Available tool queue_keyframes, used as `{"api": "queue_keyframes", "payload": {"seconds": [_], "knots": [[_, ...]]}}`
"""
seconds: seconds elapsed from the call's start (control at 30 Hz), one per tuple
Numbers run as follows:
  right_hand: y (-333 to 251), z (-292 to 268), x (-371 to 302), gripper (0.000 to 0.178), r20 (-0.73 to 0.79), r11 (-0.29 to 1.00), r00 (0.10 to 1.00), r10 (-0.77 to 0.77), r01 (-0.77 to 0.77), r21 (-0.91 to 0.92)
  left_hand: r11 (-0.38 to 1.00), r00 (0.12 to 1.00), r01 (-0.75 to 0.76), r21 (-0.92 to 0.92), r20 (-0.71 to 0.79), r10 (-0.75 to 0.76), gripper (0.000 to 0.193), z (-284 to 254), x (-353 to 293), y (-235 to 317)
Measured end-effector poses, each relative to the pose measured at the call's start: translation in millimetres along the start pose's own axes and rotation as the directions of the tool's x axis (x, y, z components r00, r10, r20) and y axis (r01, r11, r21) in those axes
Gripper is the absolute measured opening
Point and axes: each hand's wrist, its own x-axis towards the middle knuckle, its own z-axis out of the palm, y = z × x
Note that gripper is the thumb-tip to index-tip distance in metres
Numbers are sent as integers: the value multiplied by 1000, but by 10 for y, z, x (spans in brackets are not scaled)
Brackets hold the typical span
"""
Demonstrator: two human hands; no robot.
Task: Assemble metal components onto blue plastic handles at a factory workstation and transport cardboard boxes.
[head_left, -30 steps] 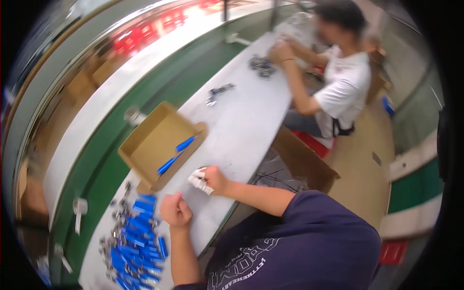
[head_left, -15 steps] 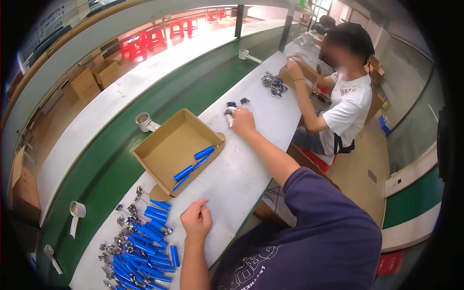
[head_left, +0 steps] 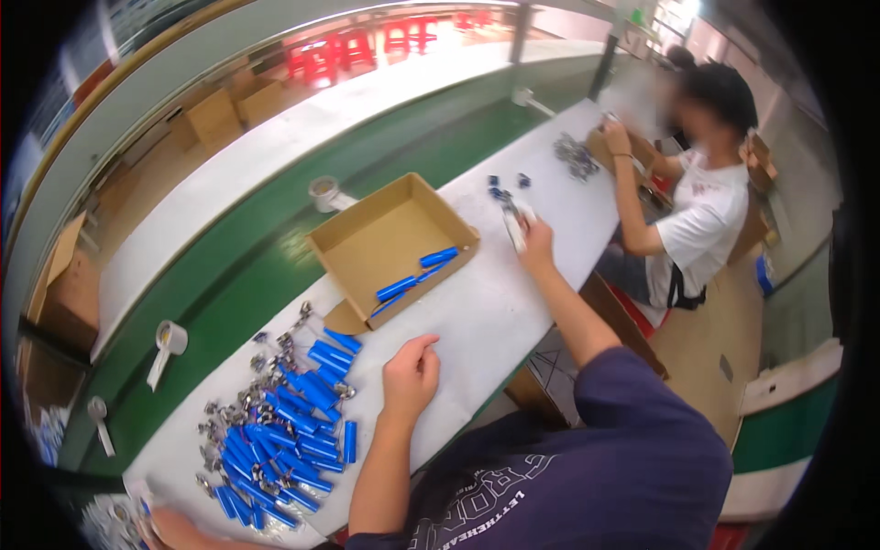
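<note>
My right hand (head_left: pixel 538 246) is closed around a slim white piece (head_left: pixel 513 227), whose exact kind I cannot make out. Small dark blue parts, like little circuit boards (head_left: pixel 495 187), lie just beyond its tip on the white table. Nearer to me, my left hand (head_left: pixel 411 374) is loosely closed above the table, index finger partly extended, with nothing visible in it. To its left spreads a pile of blue cylindrical battery cells (head_left: pixel 284 431), many with wires and small metal-and-board ends (head_left: pixel 243 403). A cardboard box (head_left: pixel 371 229) beyond my left hand holds several blue cells (head_left: pixel 396 288).
Rolls of white tape (head_left: pixel 323 191) stand along the green conveyor belt (head_left: pixel 247 266). Another person's hand (head_left: pixel 174 530) enters at the lower left. At the far right, a co-worker in a white shirt (head_left: pixel 710 202) sits by a heap of small parts (head_left: pixel 575 158).
The view has shifted, moving the scene rightward. My right hand still grips the white piece near the small boards. Another person's hand has come into view at lower left.
</note>
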Motion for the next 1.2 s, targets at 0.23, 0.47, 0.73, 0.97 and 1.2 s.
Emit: {"api": "queue_keyframes", "payload": {"seconds": [0.23,0.47,0.73,0.97,1.2], "knots": [[-1122,-638,-1393,28,439,933,832,-338,237,269,975,959,74,-208,282,-13,21,58,-38,61],[-1348,-599,-1116,29,550,889,715,-431,233,394,975,977,50,-217,215,-2,16,-28,32,0],[-1804,-414,-201,15,623,781,486,-612,493,383,883,974,212,-419,21,-224,14,-94,99,-164],[-2057,278,306,28,878,897,329,-347,390,208,974,993,-120,194,43,114,15,-57,6,-197],[-1971,731,329,31,942,827,172,-288,541,154,929,973,-211,302,157,170,14,-42,-36,-213]]}}
